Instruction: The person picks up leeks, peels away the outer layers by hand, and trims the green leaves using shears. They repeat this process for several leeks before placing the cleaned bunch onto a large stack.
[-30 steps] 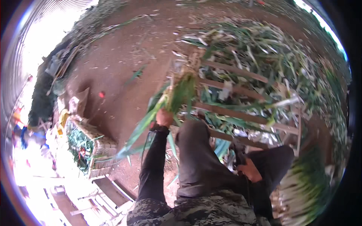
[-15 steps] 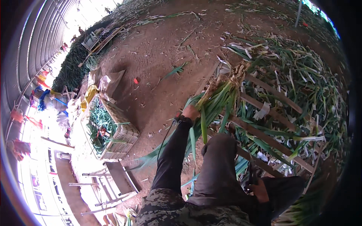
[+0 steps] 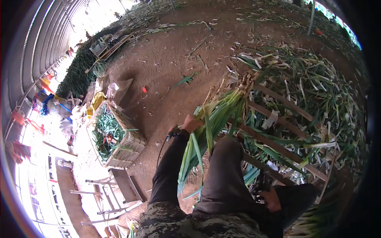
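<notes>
My left hand (image 3: 191,123) is closed on the outer edge of a thick bunch of leeks (image 3: 216,118). The bunch slants across the near end of a wooden rack, its dry, brownish root ends at the far right and its long green leaves hanging toward me beside my knee. My right hand (image 3: 272,199) is low at the right, next to my thigh. Its fingers curl around a dark, narrow object (image 3: 260,181) whose kind I cannot make out against the shadow. A dark cord runs beside my left forearm.
Wooden slats (image 3: 274,146) extend rightward over a heap of leeks and leaf scraps (image 3: 317,87). On the left stand a pale crate (image 3: 133,146) holding greens and a low stool (image 3: 126,184). A dark green pile (image 3: 77,69) lies along the far left wall.
My left hand has shifted left and slightly nearer, and the leek leaves have swung with it, now hanging more steeply beside my knee. My right hand stays nearly in place.
</notes>
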{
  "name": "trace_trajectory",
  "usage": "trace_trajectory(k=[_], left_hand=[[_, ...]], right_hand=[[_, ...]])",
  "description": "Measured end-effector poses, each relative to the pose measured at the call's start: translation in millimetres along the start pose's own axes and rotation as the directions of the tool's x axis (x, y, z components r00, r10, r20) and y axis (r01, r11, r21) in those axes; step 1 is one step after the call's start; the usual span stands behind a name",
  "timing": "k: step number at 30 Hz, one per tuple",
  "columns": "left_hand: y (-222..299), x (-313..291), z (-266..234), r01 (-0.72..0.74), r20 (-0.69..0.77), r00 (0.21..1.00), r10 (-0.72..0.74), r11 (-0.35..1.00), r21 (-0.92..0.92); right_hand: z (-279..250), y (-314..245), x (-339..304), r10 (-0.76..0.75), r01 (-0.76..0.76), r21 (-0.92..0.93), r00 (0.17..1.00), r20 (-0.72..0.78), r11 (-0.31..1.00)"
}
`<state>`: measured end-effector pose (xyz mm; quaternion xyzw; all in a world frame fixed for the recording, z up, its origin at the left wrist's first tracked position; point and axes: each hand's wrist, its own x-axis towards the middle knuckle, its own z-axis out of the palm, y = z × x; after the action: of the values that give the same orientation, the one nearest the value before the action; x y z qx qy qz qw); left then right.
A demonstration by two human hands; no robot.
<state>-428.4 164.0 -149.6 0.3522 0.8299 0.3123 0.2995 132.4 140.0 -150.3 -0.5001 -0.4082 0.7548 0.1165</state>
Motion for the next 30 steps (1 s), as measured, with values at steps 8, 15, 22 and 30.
trace_trajectory(k=[8, 15, 22, 30], left_hand=[[138, -92, -115, -0.307, 0.035, 0.942, 0.334, 0.900, -0.310], [246, -85, -147, -0.325, 0.344, 0.841, 0.418, 0.898, -0.296], [237, -62, 87, -0.999, 0.130, 0.018, 0.991, 0.024, -0.049], [139, -55, 305, -0.905, 0.679, 0.424, 0.599, 0.249, 0.345]], right_hand=[[22, -42, -42, -0.116, 0.104, 0.191, 0.992, 0.051, 0.976], [8, -39, -28, -0.377, 0.310, 0.458, 0.924, 0.062, 0.833], [0, -36, -50, -0.471, 0.503, 0.311, 0.864, -0.177, 0.806], [-7, -23, -108, -0.238, 0.291, 0.206, 0.939, -0.246, 0.934]])
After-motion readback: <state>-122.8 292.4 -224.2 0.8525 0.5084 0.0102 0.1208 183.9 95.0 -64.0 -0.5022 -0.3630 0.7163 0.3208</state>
